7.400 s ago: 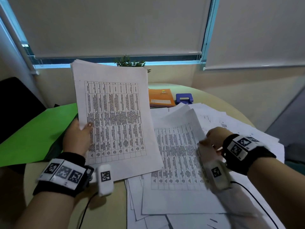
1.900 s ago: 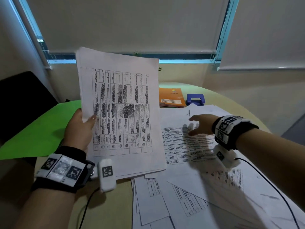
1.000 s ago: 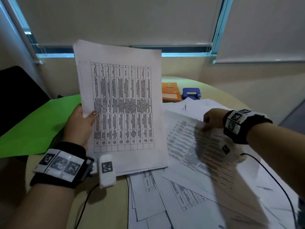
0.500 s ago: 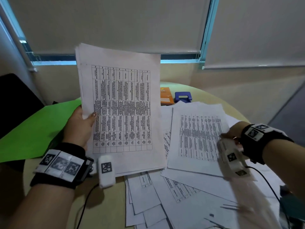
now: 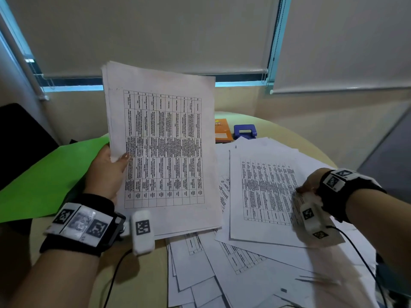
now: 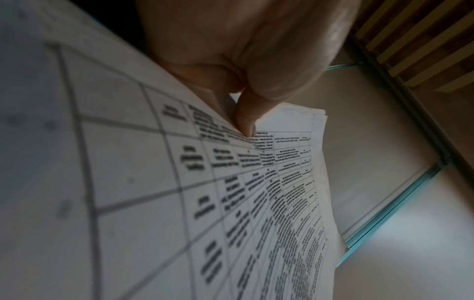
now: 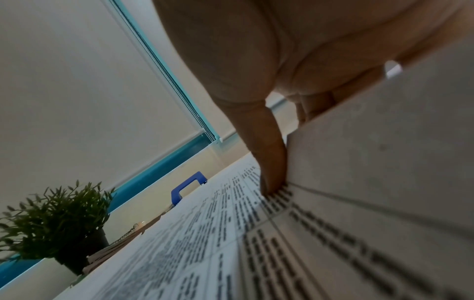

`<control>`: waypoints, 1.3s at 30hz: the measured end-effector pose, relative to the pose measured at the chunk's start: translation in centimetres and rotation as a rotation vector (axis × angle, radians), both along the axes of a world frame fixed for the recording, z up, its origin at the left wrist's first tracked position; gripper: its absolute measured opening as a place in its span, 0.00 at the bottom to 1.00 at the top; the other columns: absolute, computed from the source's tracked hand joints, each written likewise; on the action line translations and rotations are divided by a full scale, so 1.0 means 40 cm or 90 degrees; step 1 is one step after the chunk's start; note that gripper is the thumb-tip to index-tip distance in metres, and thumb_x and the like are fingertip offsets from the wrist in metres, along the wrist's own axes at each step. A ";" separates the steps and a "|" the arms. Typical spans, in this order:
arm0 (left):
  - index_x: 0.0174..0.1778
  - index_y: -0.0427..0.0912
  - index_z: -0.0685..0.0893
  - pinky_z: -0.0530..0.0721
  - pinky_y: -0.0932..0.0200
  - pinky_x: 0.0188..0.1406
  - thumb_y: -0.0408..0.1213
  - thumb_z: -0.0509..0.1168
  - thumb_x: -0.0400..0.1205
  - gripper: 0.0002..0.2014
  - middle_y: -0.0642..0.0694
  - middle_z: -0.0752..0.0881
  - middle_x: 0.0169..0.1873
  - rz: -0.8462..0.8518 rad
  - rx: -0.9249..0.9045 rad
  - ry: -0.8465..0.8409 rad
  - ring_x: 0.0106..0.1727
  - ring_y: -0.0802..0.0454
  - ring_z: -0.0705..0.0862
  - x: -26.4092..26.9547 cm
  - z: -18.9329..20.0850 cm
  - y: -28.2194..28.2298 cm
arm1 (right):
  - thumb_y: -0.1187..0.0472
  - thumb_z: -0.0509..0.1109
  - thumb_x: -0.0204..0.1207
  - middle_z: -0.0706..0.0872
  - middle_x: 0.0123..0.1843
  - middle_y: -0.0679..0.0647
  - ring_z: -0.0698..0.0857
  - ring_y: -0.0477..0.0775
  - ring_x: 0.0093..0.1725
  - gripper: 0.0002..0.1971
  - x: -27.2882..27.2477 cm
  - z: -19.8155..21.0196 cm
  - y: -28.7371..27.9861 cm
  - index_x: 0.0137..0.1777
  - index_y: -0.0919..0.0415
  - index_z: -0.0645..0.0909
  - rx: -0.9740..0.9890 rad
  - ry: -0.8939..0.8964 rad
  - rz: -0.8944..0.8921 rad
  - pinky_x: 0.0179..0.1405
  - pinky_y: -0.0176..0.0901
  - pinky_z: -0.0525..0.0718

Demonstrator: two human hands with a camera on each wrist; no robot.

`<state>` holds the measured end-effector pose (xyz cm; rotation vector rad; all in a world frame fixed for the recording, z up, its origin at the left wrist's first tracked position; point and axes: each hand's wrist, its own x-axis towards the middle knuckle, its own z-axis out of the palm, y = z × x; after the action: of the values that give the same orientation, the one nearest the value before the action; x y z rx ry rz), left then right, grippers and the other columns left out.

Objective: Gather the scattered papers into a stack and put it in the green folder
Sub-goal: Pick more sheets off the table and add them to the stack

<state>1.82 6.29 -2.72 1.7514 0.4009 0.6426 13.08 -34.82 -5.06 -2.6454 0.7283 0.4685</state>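
Note:
My left hand (image 5: pixel 106 172) holds a stack of printed papers (image 5: pixel 162 150) upright above the table, thumb on the front sheet; the left wrist view shows the thumb (image 6: pixel 246 119) pressed on that stack (image 6: pixel 282 182). My right hand (image 5: pixel 309 185) pinches the right edge of a single printed sheet (image 5: pixel 264 192), lifted slightly over the scattered papers (image 5: pixel 233 270). The right wrist view shows its thumb (image 7: pixel 269 162) on top of the sheet (image 7: pixel 205 233) and its fingers hidden under it. The green folder (image 5: pixel 49 176) lies open at the left, behind the left hand.
An orange booklet (image 5: pixel 222 130) and a blue hole punch (image 5: pixel 244 131) sit at the table's far side. A small potted plant (image 7: pixel 56 221) stands near the window. A black chair back (image 5: pixel 20 138) is at the far left. The round table's edge (image 5: pixel 311 147) curves at right.
My right hand has drawn a single sheet off the pile and carried it toward me and rightward. The left hand's stack has stayed upright in roughly the same place.

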 end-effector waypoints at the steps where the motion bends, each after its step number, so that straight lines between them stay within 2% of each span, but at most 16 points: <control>1: 0.62 0.42 0.80 0.79 0.41 0.66 0.32 0.62 0.84 0.11 0.44 0.86 0.55 0.001 -0.004 0.001 0.58 0.44 0.84 0.002 0.000 -0.001 | 0.42 0.62 0.80 0.80 0.59 0.55 0.79 0.54 0.64 0.29 0.003 0.005 -0.002 0.70 0.65 0.76 -0.001 -0.012 -0.026 0.68 0.42 0.72; 3: 0.63 0.42 0.80 0.79 0.41 0.66 0.33 0.62 0.84 0.12 0.44 0.86 0.56 0.003 -0.011 0.008 0.58 0.43 0.84 0.005 0.000 -0.002 | 0.39 0.65 0.77 0.82 0.54 0.56 0.81 0.56 0.59 0.29 0.012 -0.002 -0.005 0.62 0.65 0.81 -0.061 -0.002 0.055 0.60 0.42 0.76; 6: 0.64 0.44 0.80 0.80 0.39 0.65 0.34 0.63 0.83 0.13 0.45 0.87 0.56 0.003 -0.007 0.013 0.58 0.43 0.85 0.009 -0.005 -0.001 | 0.43 0.74 0.70 0.86 0.42 0.57 0.84 0.58 0.44 0.21 0.038 -0.028 0.010 0.39 0.63 0.82 -0.079 -0.009 0.107 0.43 0.43 0.82; 8: 0.64 0.45 0.81 0.80 0.38 0.64 0.34 0.64 0.83 0.13 0.45 0.87 0.56 0.006 -0.006 0.017 0.57 0.43 0.85 0.010 -0.005 -0.003 | 0.43 0.68 0.75 0.87 0.46 0.57 0.83 0.57 0.43 0.21 0.040 -0.022 0.039 0.47 0.63 0.84 -0.080 -0.048 0.127 0.40 0.42 0.80; 10: 0.64 0.44 0.80 0.80 0.38 0.64 0.34 0.63 0.83 0.13 0.44 0.87 0.56 0.007 -0.004 0.020 0.57 0.43 0.85 0.009 -0.003 -0.005 | 0.44 0.61 0.80 0.86 0.53 0.56 0.82 0.55 0.49 0.19 0.039 -0.015 0.062 0.53 0.59 0.83 -0.095 -0.083 0.178 0.50 0.41 0.80; 14: 0.63 0.44 0.80 0.80 0.41 0.64 0.33 0.63 0.84 0.12 0.45 0.86 0.55 0.009 0.001 0.009 0.57 0.44 0.85 0.008 0.001 -0.005 | 0.53 0.78 0.68 0.87 0.48 0.57 0.84 0.59 0.50 0.12 0.057 -0.016 0.067 0.46 0.61 0.85 0.064 -0.219 0.135 0.46 0.42 0.79; 16: 0.60 0.46 0.80 0.80 0.41 0.65 0.33 0.63 0.84 0.10 0.45 0.86 0.54 0.011 0.001 0.001 0.57 0.44 0.85 0.008 0.000 -0.003 | 0.59 0.81 0.66 0.86 0.44 0.56 0.85 0.60 0.50 0.10 0.056 -0.007 0.070 0.43 0.57 0.84 0.125 -0.262 0.134 0.48 0.43 0.81; 18: 0.59 0.47 0.80 0.79 0.39 0.65 0.33 0.63 0.84 0.10 0.45 0.87 0.55 0.009 -0.004 -0.001 0.57 0.43 0.85 0.008 -0.002 -0.001 | 0.61 0.80 0.67 0.87 0.43 0.56 0.87 0.61 0.47 0.10 0.054 -0.008 0.072 0.46 0.57 0.83 0.148 -0.214 0.132 0.51 0.49 0.86; 21: 0.59 0.47 0.81 0.80 0.39 0.64 0.33 0.63 0.84 0.09 0.44 0.87 0.54 0.007 -0.003 0.003 0.57 0.43 0.85 0.008 -0.004 0.003 | 0.49 0.78 0.68 0.88 0.48 0.58 0.86 0.58 0.47 0.21 0.044 -0.018 0.070 0.54 0.63 0.83 0.056 -0.039 0.157 0.53 0.48 0.86; 23: 0.60 0.45 0.81 0.80 0.41 0.64 0.33 0.63 0.84 0.10 0.44 0.86 0.53 0.007 -0.001 -0.002 0.57 0.43 0.85 0.006 -0.004 0.003 | 0.51 0.78 0.68 0.86 0.40 0.59 0.84 0.57 0.40 0.16 0.036 -0.012 0.063 0.43 0.64 0.82 0.064 0.015 0.149 0.44 0.45 0.84; 25: 0.61 0.43 0.80 0.80 0.43 0.64 0.32 0.63 0.84 0.11 0.44 0.86 0.53 0.008 -0.003 -0.004 0.57 0.43 0.85 0.005 -0.003 0.002 | 0.57 0.76 0.72 0.83 0.26 0.54 0.80 0.53 0.31 0.12 0.025 0.000 0.057 0.34 0.61 0.78 0.053 0.030 0.141 0.34 0.39 0.81; 27: 0.61 0.43 0.80 0.79 0.43 0.64 0.32 0.63 0.84 0.11 0.45 0.86 0.54 0.008 -0.004 -0.002 0.57 0.44 0.84 0.005 -0.003 0.001 | 0.55 0.72 0.76 0.82 0.17 0.46 0.82 0.47 0.26 0.13 0.008 0.018 0.049 0.33 0.60 0.80 -0.004 0.037 0.152 0.29 0.34 0.80; 30: 0.63 0.41 0.80 0.79 0.46 0.64 0.32 0.62 0.84 0.12 0.44 0.86 0.55 0.010 0.006 -0.006 0.57 0.45 0.84 0.004 -0.002 0.001 | 0.62 0.73 0.76 0.86 0.21 0.53 0.85 0.47 0.19 0.08 0.006 0.027 0.029 0.39 0.69 0.86 0.057 0.070 0.167 0.20 0.34 0.80; 32: 0.64 0.40 0.80 0.80 0.47 0.62 0.32 0.62 0.84 0.13 0.44 0.86 0.54 0.009 0.007 -0.009 0.56 0.45 0.84 0.002 0.001 0.000 | 0.67 0.74 0.73 0.87 0.23 0.57 0.85 0.50 0.17 0.06 -0.007 0.028 0.017 0.42 0.72 0.86 0.103 0.062 0.145 0.21 0.35 0.80; 36: 0.65 0.39 0.79 0.79 0.50 0.59 0.32 0.62 0.84 0.14 0.44 0.85 0.55 0.002 0.003 -0.008 0.54 0.47 0.83 0.001 0.001 -0.006 | 0.61 0.79 0.69 0.81 0.20 0.57 0.77 0.53 0.16 0.13 -0.049 0.017 0.014 0.29 0.68 0.83 0.124 0.052 0.123 0.28 0.34 0.76; 39: 0.65 0.39 0.79 0.78 0.52 0.58 0.32 0.62 0.84 0.13 0.44 0.85 0.54 0.003 0.006 -0.011 0.54 0.48 0.83 -0.003 0.002 -0.009 | 0.58 0.80 0.68 0.79 0.18 0.56 0.75 0.54 0.20 0.14 -0.068 0.005 0.019 0.29 0.66 0.82 0.114 0.060 0.139 0.28 0.35 0.74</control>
<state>1.72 5.92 -2.63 1.7529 0.3914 0.6638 10.35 -34.07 -4.86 -2.5573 0.4036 0.6882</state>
